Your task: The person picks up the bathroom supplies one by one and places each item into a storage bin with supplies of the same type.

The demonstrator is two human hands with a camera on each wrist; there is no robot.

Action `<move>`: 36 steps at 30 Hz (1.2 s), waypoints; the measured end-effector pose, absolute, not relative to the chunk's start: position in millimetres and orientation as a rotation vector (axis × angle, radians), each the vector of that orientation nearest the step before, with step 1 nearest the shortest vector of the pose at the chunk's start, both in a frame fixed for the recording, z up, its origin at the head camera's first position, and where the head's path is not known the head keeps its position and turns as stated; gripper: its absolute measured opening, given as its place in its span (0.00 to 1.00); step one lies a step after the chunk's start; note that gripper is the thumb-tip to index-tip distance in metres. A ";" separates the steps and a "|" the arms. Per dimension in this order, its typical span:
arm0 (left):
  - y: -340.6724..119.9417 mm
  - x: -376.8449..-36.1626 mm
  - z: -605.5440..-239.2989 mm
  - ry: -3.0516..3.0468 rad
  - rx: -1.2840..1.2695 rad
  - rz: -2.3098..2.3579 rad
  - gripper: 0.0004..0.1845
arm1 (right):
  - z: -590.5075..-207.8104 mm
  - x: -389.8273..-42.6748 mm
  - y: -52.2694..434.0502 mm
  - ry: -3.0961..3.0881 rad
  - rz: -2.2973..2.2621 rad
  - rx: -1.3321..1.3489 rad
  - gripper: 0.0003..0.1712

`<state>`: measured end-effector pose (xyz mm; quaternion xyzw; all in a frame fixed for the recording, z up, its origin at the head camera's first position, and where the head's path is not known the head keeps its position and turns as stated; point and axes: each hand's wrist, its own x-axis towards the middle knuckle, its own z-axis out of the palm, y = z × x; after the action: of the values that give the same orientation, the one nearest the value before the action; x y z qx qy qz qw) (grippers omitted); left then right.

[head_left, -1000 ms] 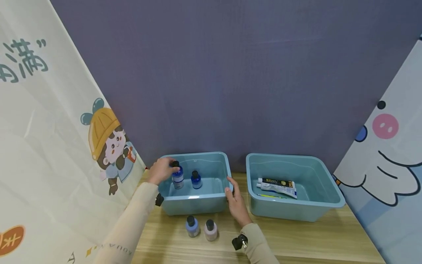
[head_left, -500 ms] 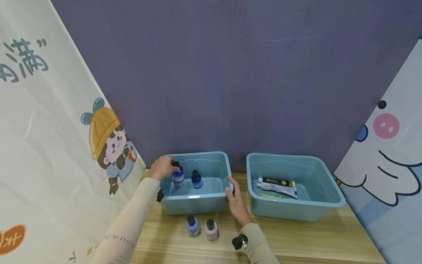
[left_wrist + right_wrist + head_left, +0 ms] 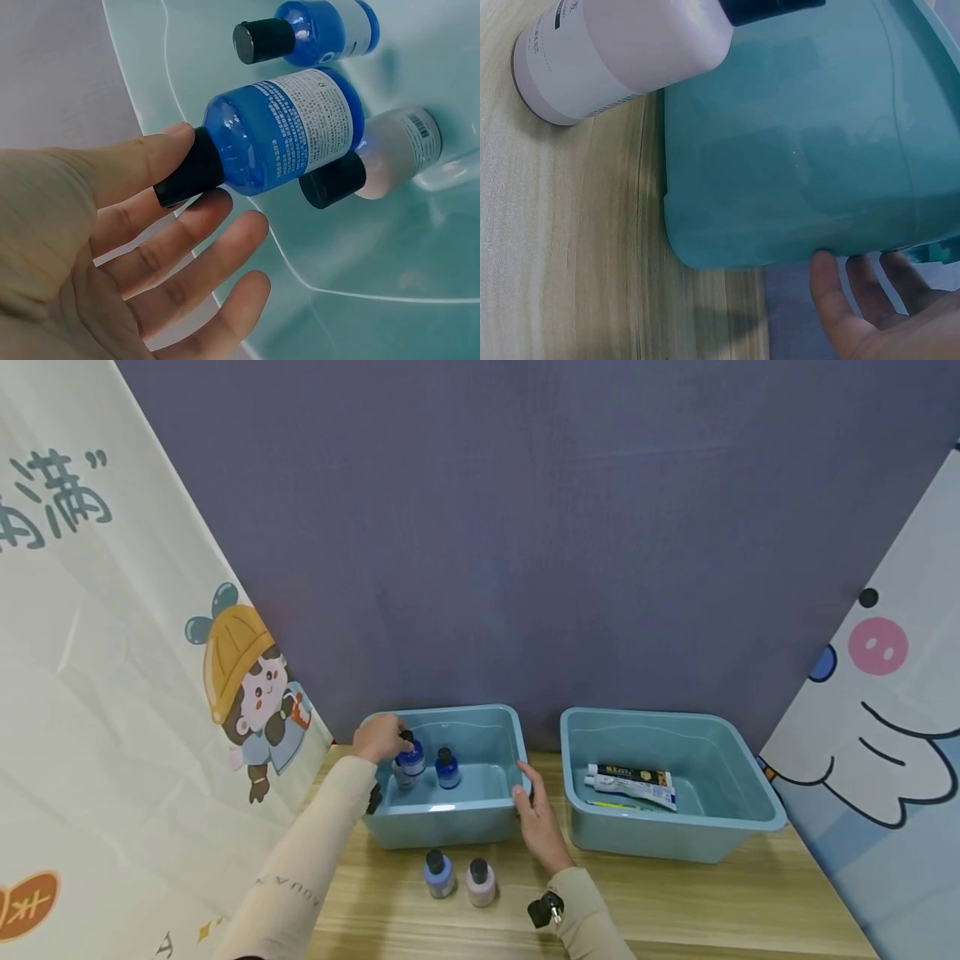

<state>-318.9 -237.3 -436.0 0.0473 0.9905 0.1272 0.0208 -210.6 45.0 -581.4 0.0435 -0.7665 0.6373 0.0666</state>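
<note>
In the head view, my left hand [image 3: 381, 737] is over the left side of the left light-blue bin [image 3: 450, 824]. Thumb and index finger pinch the black cap of a blue bottle [image 3: 277, 131], while the other fingers spread loosely. A pale pink bottle [image 3: 405, 146] with a black cap sits inside the bin, partly behind the held one. A smaller blue bottle [image 3: 447, 771] stands to its right. My right hand [image 3: 542, 827] rests at the bin's front right corner, fairly straight fingertips [image 3: 825, 262] against the outer wall.
A lilac-blue bottle [image 3: 438, 874] and a pink bottle [image 3: 480, 884] stand on the wooden table [image 3: 675, 910] in front of the left bin. At right, a second bin [image 3: 652, 841] holds two tubes [image 3: 630, 781] and a thin yellow item [image 3: 617, 806]. A dark wall rises behind.
My left hand has shifted slightly right with the blue bottle, which now tilts, and the pink bottle shows below it. My right hand has stayed put.
</note>
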 end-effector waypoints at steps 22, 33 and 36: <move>-226.1 -327.6 -441.1 3.013 0.131 0.324 0.13 | -579.6 -208.4 43.9 -2.314 1.891 0.117 0.26; -225.7 -329.5 -441.5 3.022 0.152 0.298 0.11 | -579.8 -208.9 43.8 -2.312 1.894 0.132 0.27; -224.9 -330.9 -441.6 3.032 0.146 0.312 0.07 | -579.6 -209.0 43.7 -2.311 1.894 0.132 0.27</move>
<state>-330.9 -224.9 -441.6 0.0479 0.9926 0.1023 0.0449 -209.0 43.7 -579.6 0.0440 -0.7704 0.6315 0.0754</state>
